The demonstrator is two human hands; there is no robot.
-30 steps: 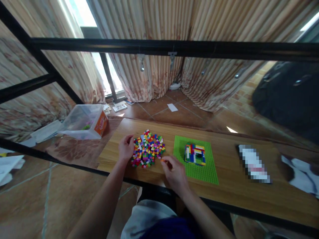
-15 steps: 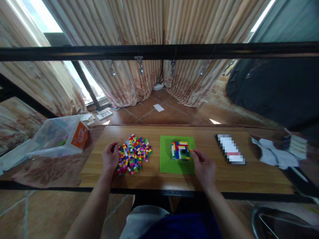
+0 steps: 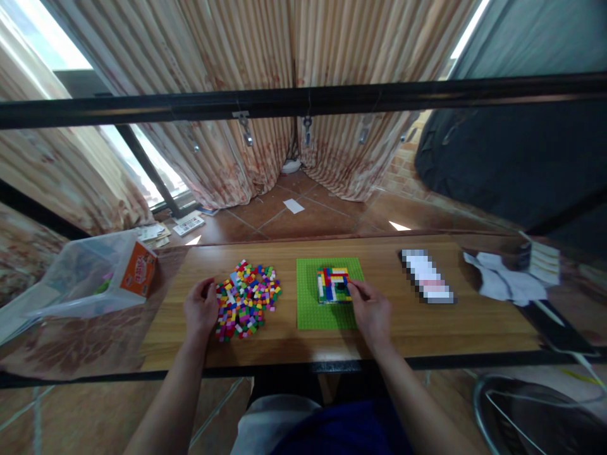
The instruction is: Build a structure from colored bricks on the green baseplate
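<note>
A heap of small coloured bricks (image 3: 246, 298) lies on the wooden table (image 3: 427, 322). To its right a green baseplate (image 3: 317, 309) carries a low multicoloured brick structure (image 3: 332, 283). My left hand (image 3: 201, 308) rests at the left edge of the heap, fingers curled, and I see nothing in it. My right hand (image 3: 370, 311) is on the baseplate's right side, its fingertips pinched against the right edge of the structure; a small brick in the pinch is too small to make out.
A clear plastic box with an orange label (image 3: 102, 275) lies tipped at the table's left end. A flat blurred object (image 3: 427, 284) and white crumpled paper (image 3: 507, 284) lie to the right. A black bar (image 3: 303, 101) crosses above.
My right hand went from the heap's right edge, pinching a small orange brick, across to the baseplate and now touches the structure. My left hand stayed at the heap. The view swung.
</note>
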